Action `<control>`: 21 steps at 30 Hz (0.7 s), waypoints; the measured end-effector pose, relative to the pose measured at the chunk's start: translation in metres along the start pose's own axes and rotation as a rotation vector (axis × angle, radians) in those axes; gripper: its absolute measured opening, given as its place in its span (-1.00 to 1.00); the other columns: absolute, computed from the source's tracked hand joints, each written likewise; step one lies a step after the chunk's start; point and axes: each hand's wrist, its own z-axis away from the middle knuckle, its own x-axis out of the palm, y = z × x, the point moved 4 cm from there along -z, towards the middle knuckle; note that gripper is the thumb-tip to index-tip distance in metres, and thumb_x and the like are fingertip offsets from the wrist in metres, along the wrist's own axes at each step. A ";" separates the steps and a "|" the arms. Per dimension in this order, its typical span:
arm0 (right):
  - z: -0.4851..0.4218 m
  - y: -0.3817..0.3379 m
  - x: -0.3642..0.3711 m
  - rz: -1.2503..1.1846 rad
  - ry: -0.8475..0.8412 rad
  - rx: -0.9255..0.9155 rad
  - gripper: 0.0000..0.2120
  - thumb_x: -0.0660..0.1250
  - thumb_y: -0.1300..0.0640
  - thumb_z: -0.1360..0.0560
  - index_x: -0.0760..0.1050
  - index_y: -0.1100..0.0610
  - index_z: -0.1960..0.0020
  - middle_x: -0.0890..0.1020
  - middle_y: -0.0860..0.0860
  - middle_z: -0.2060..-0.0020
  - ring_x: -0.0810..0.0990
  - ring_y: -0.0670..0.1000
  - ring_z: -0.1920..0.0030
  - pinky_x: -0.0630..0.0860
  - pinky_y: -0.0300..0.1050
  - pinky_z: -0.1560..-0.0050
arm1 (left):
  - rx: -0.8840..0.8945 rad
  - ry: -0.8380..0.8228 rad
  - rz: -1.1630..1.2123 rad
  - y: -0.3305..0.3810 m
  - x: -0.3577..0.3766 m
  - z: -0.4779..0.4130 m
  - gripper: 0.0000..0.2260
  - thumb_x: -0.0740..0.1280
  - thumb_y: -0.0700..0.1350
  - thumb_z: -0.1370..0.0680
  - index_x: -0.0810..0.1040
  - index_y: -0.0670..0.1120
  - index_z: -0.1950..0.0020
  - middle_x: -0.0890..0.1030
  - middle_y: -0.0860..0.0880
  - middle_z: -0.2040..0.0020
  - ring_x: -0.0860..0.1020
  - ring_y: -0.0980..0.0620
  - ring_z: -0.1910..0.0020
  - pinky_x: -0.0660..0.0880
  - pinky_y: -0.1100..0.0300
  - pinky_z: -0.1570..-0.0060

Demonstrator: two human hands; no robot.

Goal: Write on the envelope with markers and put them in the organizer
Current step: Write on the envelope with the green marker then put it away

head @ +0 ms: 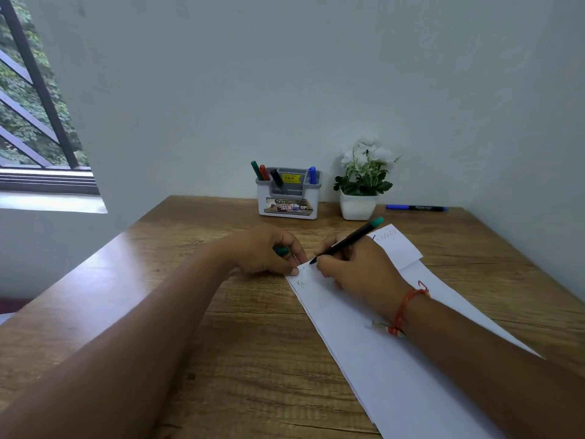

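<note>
A long white envelope [364, 340] lies slanted on the wooden table [221, 359], its flap open at the far end with red writing on it. My right hand [357, 270] grips a black marker with a green end [351, 239], tip touching the envelope's far left corner, where small marks show. My left hand [269, 250] rests on the envelope's edge and holds a green cap [281, 251] in its fingers. A white and grey organizer [288, 198] stands at the back against the wall, with green, red, black and blue markers in it.
A white pot with white flowers [361, 182] stands right of the organizer. A blue marker [416, 208] lies on the table behind the pot, near the right wall. A window with bars [34, 99] is at the left.
</note>
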 end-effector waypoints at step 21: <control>0.008 -0.005 0.004 0.058 -0.113 -0.042 -0.91 0.39 0.11 -0.47 0.65 0.11 0.14 0.69 0.01 0.26 0.61 -0.14 0.22 0.56 -0.12 0.13 | -0.011 0.003 0.037 0.000 0.000 0.000 -0.79 0.50 -0.11 -0.46 0.65 0.12 -0.06 0.62 0.09 -0.05 0.55 0.05 -0.06 0.50 0.13 -0.10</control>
